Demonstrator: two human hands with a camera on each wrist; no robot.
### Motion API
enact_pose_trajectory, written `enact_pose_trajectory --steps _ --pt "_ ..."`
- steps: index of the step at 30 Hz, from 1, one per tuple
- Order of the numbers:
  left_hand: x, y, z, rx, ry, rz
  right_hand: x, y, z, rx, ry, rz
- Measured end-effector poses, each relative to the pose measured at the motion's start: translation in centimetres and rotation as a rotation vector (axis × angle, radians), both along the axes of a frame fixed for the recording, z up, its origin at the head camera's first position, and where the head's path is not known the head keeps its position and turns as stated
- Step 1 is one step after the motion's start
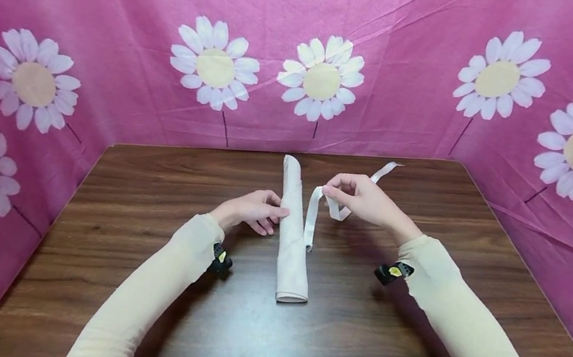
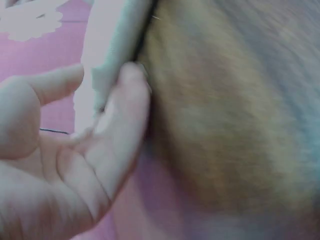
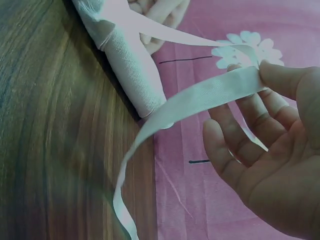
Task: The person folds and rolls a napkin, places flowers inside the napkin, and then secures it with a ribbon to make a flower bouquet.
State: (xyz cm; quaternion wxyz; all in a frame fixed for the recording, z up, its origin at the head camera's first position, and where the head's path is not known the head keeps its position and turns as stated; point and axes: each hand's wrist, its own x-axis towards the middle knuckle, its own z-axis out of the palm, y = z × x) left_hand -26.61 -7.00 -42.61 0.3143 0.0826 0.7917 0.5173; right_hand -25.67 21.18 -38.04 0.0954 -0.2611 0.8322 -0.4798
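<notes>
My right hand [image 1: 364,199] pinches the white ribbon [image 1: 312,216]; my left hand [image 1: 252,206], fingers extended, touches the cloth roll [image 1: 292,241] lying between both hands. Risk: light left-hand contact may let the roll shift if the ribbon is pulled.

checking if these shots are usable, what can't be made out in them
- Head: underside of the cloth roll, hidden by its top.
- Left wrist: fine grain of the table, smeared by blur.
- Right wrist: one end of the ribbon, cut off by the bottom edge.
</notes>
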Motion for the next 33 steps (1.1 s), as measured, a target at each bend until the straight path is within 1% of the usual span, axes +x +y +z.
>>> enact_pose_trajectory --steps 2,3,5,7,8,10,13,15,19,21,25,29,31,33 --pt "0.1 -0.1 0.7 -0.008 0.078 0.014 -0.1 -0.1 0.1 -0.027 -0.038 -0.004" --pt "0.1 -0.1 1.1 0.003 0.120 0.019 -0.1 -0.1 0.2 -0.041 -0.055 -0.004" --pt "0.4 -0.1 2.2 0.040 0.194 0.024 -0.1 -0.3 0.4 -0.075 -0.096 0.000" --pt "0.6 0.0 3.1 0.104 0.233 -0.002 -0.2 -0.4 0.5 -0.115 -0.146 0.007" --pt "0.8 0.1 3.6 0.137 0.234 -0.023 -0.1 -0.4 0.6 -0.128 -0.165 0.010" --pt "1.3 0.3 4.4 0.194 0.211 -0.069 -0.1 -0.5 0.8 -0.150 -0.201 0.017" --pt "1.7 0.7 4.8 0.239 0.162 -0.127 0.1 -0.6 0.9 -0.170 -0.242 0.026" --pt "2.1 1.1 4.7 0.251 0.112 -0.143 0.2 -0.6 1.0 -0.172 -0.263 0.034" --pt "2.6 1.8 4.2 0.258 0.034 -0.163 0.3 -0.5 0.9 -0.158 -0.300 0.050" --pt "2.8 2.0 3.8 0.279 0.012 -0.186 0.3 -0.5 0.7 -0.152 -0.316 0.062" --pt "3.0 2.2 3.3 0.322 0.013 -0.222 0.2 -0.4 0.2 -0.145 -0.358 0.076" --pt "3.0 2.2 3.0 0.356 0.035 -0.216 0.2 -0.2 -0.2 -0.142 -0.401 0.088" --pt "2.9 2.1 3.0 0.374 0.030 -0.213 0.1 -0.2 -0.4 -0.162 -0.427 0.111" --pt "2.8 2.0 2.9 0.377 0.016 -0.209 0.1 0.0 -0.8 -0.208 -0.482 0.153"
